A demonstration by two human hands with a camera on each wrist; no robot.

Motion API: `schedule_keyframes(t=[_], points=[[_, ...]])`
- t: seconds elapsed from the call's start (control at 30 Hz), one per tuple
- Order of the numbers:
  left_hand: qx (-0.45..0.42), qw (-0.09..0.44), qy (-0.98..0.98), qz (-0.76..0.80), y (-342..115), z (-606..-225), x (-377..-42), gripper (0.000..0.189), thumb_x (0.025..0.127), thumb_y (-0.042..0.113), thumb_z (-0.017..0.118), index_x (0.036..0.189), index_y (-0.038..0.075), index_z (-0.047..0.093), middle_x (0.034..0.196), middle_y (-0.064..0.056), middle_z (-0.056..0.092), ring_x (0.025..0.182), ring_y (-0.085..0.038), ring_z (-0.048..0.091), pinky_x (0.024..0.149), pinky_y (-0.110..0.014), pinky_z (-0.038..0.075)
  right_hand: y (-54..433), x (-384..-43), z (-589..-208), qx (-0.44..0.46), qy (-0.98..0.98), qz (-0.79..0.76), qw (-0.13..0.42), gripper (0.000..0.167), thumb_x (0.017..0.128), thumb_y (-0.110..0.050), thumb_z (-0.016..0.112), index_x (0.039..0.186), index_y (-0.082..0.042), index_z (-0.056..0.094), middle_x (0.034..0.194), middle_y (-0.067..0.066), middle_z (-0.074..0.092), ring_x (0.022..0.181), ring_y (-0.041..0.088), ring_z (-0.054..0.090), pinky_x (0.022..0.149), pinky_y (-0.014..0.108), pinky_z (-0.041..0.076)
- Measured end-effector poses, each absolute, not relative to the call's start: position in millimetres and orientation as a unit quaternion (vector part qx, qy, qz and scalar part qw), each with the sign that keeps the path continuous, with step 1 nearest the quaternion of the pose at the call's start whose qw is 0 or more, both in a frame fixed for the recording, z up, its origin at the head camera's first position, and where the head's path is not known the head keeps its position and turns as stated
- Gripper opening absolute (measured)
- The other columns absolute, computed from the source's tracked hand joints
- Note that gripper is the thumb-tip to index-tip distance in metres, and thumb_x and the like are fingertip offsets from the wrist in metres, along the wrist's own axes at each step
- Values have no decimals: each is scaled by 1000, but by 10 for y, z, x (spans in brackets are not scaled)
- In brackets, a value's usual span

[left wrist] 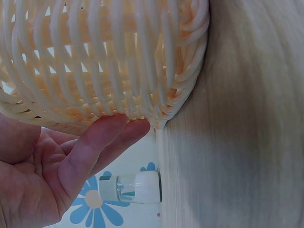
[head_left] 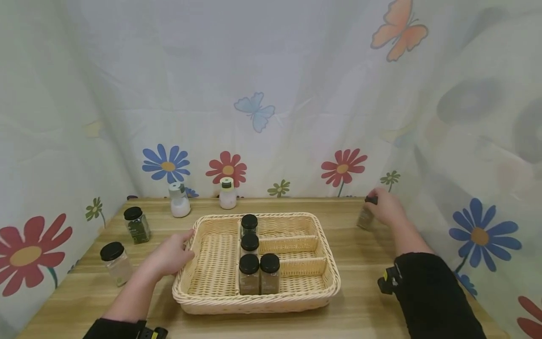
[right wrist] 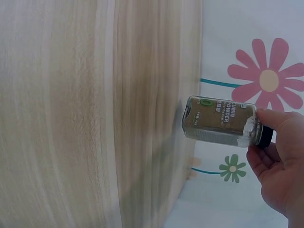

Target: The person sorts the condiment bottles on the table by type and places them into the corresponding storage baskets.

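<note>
A wicker basket [head_left: 296,301] with compartments stands mid-table. My left hand [head_left: 171,254] holds its left rim; in the left wrist view the fingers [left wrist: 102,137] lie against the woven outer wall. At the back right, my right hand [head_left: 386,207] pinches a spice jar [head_left: 365,219] around its black lid. The right wrist view shows this glass jar [right wrist: 221,121] full of brown powder, its label reading cumin powder. Inside the basket, several black-lidded jars [head_left: 250,278] stand in a column beside the divider, one [head_left: 269,278] to the right of the front one.
Two black-lidded jars, one green-labelled [head_left: 137,228] and one pale [head_left: 118,266], stand on the table left of the basket. Behind it are two white-filled shakers [head_left: 179,202], [head_left: 227,195] near the flowered curtain [head_left: 288,70]. The curtain encloses the wooden table [head_left: 360,292] at back and sides.
</note>
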State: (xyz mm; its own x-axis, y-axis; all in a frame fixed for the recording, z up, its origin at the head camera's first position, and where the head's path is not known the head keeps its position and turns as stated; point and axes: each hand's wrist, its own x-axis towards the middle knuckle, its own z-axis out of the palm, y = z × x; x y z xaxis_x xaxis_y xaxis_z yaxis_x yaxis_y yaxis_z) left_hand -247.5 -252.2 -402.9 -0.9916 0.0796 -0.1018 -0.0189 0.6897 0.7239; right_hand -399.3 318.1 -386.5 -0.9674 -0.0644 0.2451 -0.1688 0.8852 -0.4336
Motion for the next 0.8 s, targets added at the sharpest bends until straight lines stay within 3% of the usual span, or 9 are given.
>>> schedule_keyframes(t=[0.33,0.53,0.8], points=[[16,64,918,391,-2501,-4042,-2478,73,90,1,54,157,-6,27,78,-12,65,47,-16,55,45,-33,53,3062,-3892,-3675,97,-948,269,138,34,100,-22,65,123,1,55,122,30,59,113,47,58,91,60,50],[19,66,915,397,-2486,-4018,-2491,73,90,0,54,158,-6,26,76,-13,64,47,-15,55,44,-32,53,2958,-3761,-3542,120,-937,281,167,33,99,-24,67,121,-1,59,117,26,62,106,42,60,90,59,51],[9,65,917,393,-2524,-4049,-2506,72,89,0,54,157,-6,28,97,-17,66,49,-17,57,46,-35,53,2763,-3567,-3350,147,-927,302,168,33,97,-23,70,120,-1,61,116,23,65,103,39,63,87,55,55]])
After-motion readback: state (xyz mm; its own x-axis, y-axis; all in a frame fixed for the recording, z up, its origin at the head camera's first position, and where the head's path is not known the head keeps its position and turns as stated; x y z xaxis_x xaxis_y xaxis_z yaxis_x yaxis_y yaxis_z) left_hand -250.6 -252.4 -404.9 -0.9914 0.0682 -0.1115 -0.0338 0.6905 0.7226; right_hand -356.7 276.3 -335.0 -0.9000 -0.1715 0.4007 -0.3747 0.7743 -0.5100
